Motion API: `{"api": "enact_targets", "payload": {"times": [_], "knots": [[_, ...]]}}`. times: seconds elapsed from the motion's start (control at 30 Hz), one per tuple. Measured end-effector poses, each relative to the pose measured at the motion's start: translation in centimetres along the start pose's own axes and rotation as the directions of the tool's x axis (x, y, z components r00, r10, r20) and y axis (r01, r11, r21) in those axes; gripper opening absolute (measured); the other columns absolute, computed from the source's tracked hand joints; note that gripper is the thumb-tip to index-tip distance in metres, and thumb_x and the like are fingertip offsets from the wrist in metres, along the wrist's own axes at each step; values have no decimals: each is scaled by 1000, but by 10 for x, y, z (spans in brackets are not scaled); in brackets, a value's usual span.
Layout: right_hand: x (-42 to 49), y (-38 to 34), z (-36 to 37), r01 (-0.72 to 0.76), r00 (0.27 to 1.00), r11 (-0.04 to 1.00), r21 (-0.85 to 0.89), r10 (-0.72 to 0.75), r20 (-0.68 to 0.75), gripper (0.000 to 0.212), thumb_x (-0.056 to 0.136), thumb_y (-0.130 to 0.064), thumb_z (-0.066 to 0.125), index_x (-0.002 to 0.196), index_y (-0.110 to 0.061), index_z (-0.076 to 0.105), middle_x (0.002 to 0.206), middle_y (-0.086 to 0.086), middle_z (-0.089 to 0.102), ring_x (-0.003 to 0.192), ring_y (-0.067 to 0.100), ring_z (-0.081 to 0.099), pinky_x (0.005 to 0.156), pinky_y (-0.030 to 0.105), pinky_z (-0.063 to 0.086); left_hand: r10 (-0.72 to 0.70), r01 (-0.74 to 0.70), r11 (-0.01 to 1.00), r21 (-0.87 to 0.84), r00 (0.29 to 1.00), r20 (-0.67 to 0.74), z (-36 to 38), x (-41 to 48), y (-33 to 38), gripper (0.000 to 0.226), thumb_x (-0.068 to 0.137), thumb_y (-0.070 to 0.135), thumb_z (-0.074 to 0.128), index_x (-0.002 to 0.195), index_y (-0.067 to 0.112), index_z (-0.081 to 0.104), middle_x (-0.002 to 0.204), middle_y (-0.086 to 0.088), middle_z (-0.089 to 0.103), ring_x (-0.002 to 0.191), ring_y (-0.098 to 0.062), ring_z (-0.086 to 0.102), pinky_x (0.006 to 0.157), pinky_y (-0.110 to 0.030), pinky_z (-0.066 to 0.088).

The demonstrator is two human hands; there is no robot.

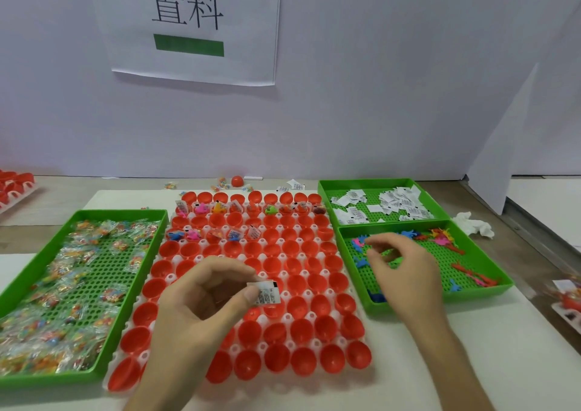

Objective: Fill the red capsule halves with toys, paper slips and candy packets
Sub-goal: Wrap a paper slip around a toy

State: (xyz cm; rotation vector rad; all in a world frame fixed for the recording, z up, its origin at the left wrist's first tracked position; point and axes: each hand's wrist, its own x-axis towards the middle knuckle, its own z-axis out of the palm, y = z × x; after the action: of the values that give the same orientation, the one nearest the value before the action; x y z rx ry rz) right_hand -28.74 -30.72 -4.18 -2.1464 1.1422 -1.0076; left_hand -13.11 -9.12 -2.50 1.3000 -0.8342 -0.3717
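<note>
Left hand [201, 303] pinches a paper slip [266, 294] by its edge: light, flimsy, easily creased. Right hand [405, 272] fingers curl above the toys [438, 236]; whether they grasp anything cannot be told.

The left hand [201, 303] pinches a paper slip [267, 294] between thumb and forefinger, while the right hand [405, 272] hovers, fingers loosely curled.

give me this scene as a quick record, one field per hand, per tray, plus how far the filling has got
left hand: pinches a paper slip above the red capsule halves
right hand: fingers curled over the toy tray; unclear if it holds a toy
candy tray: left of the capsule halves, holds candy packets
slip tray: far right, behind the toy tray
progress: some far halves hold toys and slips; nearer rows empty
</note>
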Motion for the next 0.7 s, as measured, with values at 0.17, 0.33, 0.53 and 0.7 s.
{"api": "enact_targets", "payload": {"times": [0.17, 0.33, 0.53, 0.7], "knots": [[10, 29, -10, -139, 975, 901, -411, 196, 100, 17, 84, -38, 77, 100, -40, 72, 121, -8, 66, 115, 22, 55, 91, 35, 26, 1, -1, 1000, 1, 1000, 0, -1, 0, 1, 17, 71, 20, 76, 88, 22, 75, 87, -8, 75, 75, -17, 73, 66, -19, 58], [9, 23, -9, -148, 973, 873, -465, 213, 92, 20, 82, -38, 80, 73, -44, 63, 123, -7, 64, 118, 22, 50, 79, 32, 14, -1, 2, 1000, -24, 1000, 24, 2, -2, 2, 14, 74, 14, 75, 86, 20, 75, 86, -9, 75, 76, -19, 74, 66, -20, 58], [9, 23, -9, -106, 984, 892, -440, 157, 81, 28, 79, -36, 83, 64, -42, 59, 115, -7, 62, 115, 24, 49, 84, 36, 21, -7, 7, 1000, -25, 1000, 6, 1, -1, 2, 12, 75, 14, 75, 86, 20, 75, 87, -10, 75, 76, -21, 74, 67, -21, 58], [9, 26, -9, -106, 985, 913, -394, 150, 82, 29, 79, -31, 83, 62, -40, 60, 108, -9, 60, 115, 24, 50, 88, 38, 27, -11, 11, 999, -39, 1000, -4, 1, -1, 2, 13, 74, 14, 75, 85, 20, 74, 86, -7, 74, 79, -18, 74, 69, -22, 59]]}}
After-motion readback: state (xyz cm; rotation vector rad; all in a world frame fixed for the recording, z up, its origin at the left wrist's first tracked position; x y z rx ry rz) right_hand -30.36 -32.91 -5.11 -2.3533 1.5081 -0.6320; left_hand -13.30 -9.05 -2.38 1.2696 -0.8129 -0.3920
